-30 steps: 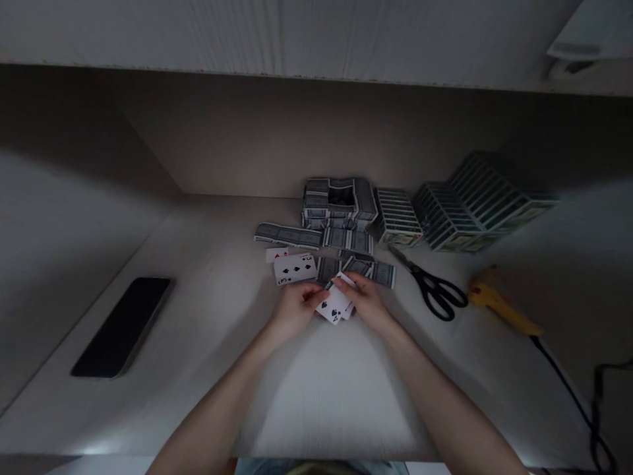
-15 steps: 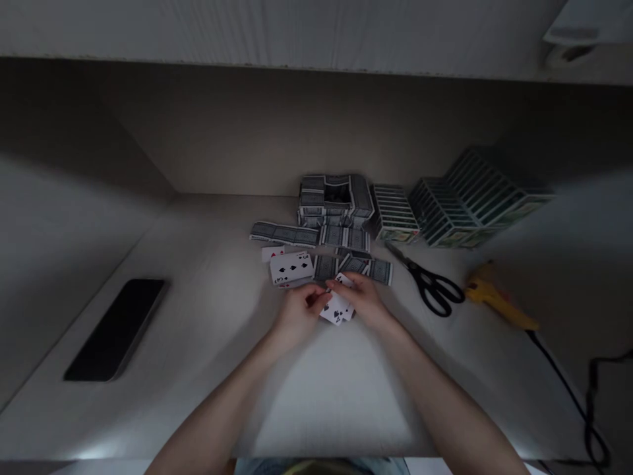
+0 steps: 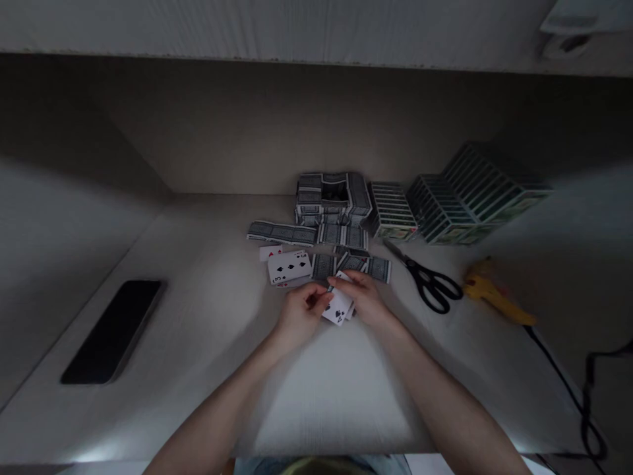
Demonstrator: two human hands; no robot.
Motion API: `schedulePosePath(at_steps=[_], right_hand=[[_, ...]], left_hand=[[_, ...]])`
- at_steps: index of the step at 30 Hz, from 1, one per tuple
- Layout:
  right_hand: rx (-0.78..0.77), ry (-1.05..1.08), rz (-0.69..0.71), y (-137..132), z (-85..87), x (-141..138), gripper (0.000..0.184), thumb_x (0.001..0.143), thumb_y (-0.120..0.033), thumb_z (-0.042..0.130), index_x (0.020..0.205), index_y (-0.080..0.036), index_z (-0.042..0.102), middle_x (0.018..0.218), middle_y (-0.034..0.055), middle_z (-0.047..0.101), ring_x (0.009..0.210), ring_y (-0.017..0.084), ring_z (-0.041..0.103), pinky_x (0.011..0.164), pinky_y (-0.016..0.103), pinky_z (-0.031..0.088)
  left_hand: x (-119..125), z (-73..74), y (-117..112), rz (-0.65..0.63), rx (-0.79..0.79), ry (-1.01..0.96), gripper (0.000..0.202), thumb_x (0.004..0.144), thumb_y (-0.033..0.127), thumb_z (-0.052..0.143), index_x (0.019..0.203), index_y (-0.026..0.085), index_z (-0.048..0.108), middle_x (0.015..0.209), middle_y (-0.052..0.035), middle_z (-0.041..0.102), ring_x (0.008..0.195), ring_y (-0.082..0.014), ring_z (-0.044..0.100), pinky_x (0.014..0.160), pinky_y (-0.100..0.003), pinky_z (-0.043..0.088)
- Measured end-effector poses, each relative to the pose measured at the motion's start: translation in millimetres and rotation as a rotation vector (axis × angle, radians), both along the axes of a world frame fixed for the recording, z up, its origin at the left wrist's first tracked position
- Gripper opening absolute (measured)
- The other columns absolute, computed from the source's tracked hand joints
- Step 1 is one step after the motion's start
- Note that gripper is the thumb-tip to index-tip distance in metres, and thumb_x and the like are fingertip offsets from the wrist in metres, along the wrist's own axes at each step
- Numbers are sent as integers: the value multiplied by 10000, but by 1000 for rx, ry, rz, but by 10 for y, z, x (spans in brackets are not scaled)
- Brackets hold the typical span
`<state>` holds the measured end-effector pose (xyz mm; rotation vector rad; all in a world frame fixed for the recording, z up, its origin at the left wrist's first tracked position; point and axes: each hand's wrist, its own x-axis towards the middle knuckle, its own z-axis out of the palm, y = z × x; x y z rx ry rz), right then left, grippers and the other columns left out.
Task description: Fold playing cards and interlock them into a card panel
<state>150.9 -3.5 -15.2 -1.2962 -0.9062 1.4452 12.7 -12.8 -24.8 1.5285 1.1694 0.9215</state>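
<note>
In the middle of the frame, slightly below the centre, two hands hold a few playing cards [image 3: 339, 309], which overlap at a slant with a white face upward. The left hand [image 3: 299, 310] has its thumb and bent fingers pinching the cards at their left edge, while the right hand [image 3: 364, 298] presses its thumb over their upper part; how the fingers lie underneath, I cannot tell. Just beyond the left hand lies a face-up spade card [image 3: 289, 268], overlapping a red-suit card [image 3: 270, 253]. Above these, a strip of patterned card backs [image 3: 281, 233] lies near a box-like card structure [image 3: 332, 217], which has a dark opening in its top. To the right of the centre are striped blocks [image 3: 394, 210], black-handled scissors [image 3: 420, 272] and a yellow glue gun [image 3: 498, 301]. At the lower left of the frame rests a dark phone [image 3: 113, 332].
</note>
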Motion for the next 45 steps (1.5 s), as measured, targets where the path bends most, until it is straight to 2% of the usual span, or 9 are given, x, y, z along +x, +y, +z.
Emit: schedulePosePath(at_steps=[7,12,19,22,26,35,38,41,45], right_hand=[[-43,67,-83,-1,2,-9,291,496,-359,722,511,-169,502,419,-63,442,373,72,369,374,216,231],[-22,113,-86,9,-31,9,274,519,-341,714,510,-172,498,429,-66,435,384,68,365,385,213,239],[11,23,-50,29,-46,20,359,610,-487,631,515,-168,496,430,-56,441,377,68,366,377,206,237],[28,9,-26,29,-34,21,362,628,-518,603,581,-161,563,481,-34,509,412,83,420,400,208,277],[35,-37,6,12,15,3,334,533,-430,705,702,-153,626,564,-21,568,462,91,458,430,207,315],[50,-61,-31,7,52,-19,305,553,-437,682,568,-168,538,471,-52,470,418,74,387,399,206,274],[55,-41,-18,11,25,-19,309,566,-438,679,574,-165,535,478,-49,480,422,75,399,397,203,280],[42,-26,-22,16,-4,-19,315,572,-454,671,621,-160,568,495,-34,520,425,86,429,400,207,296],[52,-42,-18,20,-20,-10,341,574,-467,660,704,-154,628,512,-23,552,427,89,438,404,209,299]], left_hand=[[12,-11,-1,-16,-48,-50,197,752,336,539,715,145,569,648,-1,570,584,-97,499,550,-207,393],[17,9,2,-35,-78,-85,209,751,342,541,708,139,565,648,3,561,584,-91,490,556,-206,387],[7,19,24,10,-110,-93,229,733,364,550,694,138,561,610,11,547,559,-95,484,528,-206,380],[4,19,33,18,-125,-74,230,735,367,540,702,141,562,614,5,554,559,-100,491,525,-209,386],[-11,28,55,13,-108,-46,218,736,356,532,711,142,565,631,-1,562,572,-101,496,532,-209,389],[-142,159,115,-192,-176,111,210,627,326,640,604,131,567,540,34,489,503,-76,434,444,-181,306],[-162,187,127,-220,-277,-26,239,663,366,617,631,131,582,570,18,532,541,-92,491,488,-195,378],[-198,216,145,-237,-460,-232,269,697,387,598,755,125,619,732,-41,623,693,-141,578,633,-260,470],[-275,257,169,-324,-642,-422,326,719,387,594,878,105,630,908,-113,644,845,-192,601,781,-353,474]])
